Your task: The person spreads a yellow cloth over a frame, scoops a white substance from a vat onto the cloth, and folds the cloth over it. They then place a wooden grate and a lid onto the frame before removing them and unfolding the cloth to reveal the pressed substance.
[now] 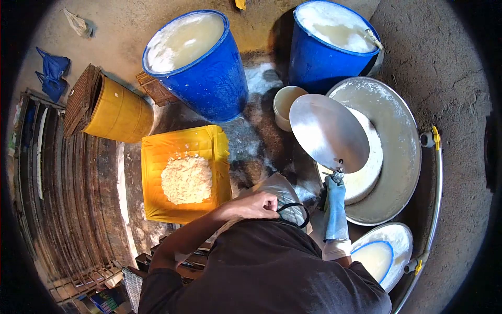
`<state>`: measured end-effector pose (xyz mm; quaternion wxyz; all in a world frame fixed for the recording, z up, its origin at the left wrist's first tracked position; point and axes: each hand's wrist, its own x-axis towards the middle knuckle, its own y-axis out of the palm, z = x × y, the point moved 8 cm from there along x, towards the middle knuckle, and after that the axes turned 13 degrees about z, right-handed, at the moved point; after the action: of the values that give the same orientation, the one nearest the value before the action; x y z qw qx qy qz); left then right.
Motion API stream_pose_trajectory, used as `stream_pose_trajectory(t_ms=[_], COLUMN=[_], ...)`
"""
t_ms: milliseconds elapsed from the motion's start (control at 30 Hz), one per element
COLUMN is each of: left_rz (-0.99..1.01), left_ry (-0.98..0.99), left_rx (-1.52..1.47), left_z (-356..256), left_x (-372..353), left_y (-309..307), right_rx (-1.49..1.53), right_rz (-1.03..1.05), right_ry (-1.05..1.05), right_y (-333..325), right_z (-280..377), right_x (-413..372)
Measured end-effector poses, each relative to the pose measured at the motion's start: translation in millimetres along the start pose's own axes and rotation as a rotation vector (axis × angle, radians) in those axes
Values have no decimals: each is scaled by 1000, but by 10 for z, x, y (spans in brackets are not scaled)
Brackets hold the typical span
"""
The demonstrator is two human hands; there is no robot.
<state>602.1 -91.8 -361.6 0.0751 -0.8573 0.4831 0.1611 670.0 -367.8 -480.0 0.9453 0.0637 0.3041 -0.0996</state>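
Note:
My right hand [335, 192], in a long blue rubber glove, is closed around the handle end of a large round shallow metal pan [327, 131]. The pan is tilted over a wide metal basin [401, 152], which has a round white mass [372, 170] inside; the pan partly covers both. Close to my waist, my bare left hand [256, 205] has its fingers closed at a black looped strap [299, 208]. Clear plastic sheeting [282, 187], apparently an apron, hangs below that hand.
Two blue drums [212, 86] hold cloudy, foamy liquid. A yellow-lined crate [154, 180] with pale crumbly material stands left. There are also a small bucket [282, 119], a yellow barrel [120, 110], a smaller basin [401, 246] and a wall pipe [437, 193] with yellow-handled valves.

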Motion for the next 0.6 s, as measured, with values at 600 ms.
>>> stream_pose_trajectory(t_ms=[600], left_rz=[70], left_ry=[37], left_rx=[-215], left_z=[-14], left_x=[-148], left_y=[-66], right_rx=[15], right_rz=[9], right_ry=[-12], right_y=[-171], right_z=[-175], right_x=[65])
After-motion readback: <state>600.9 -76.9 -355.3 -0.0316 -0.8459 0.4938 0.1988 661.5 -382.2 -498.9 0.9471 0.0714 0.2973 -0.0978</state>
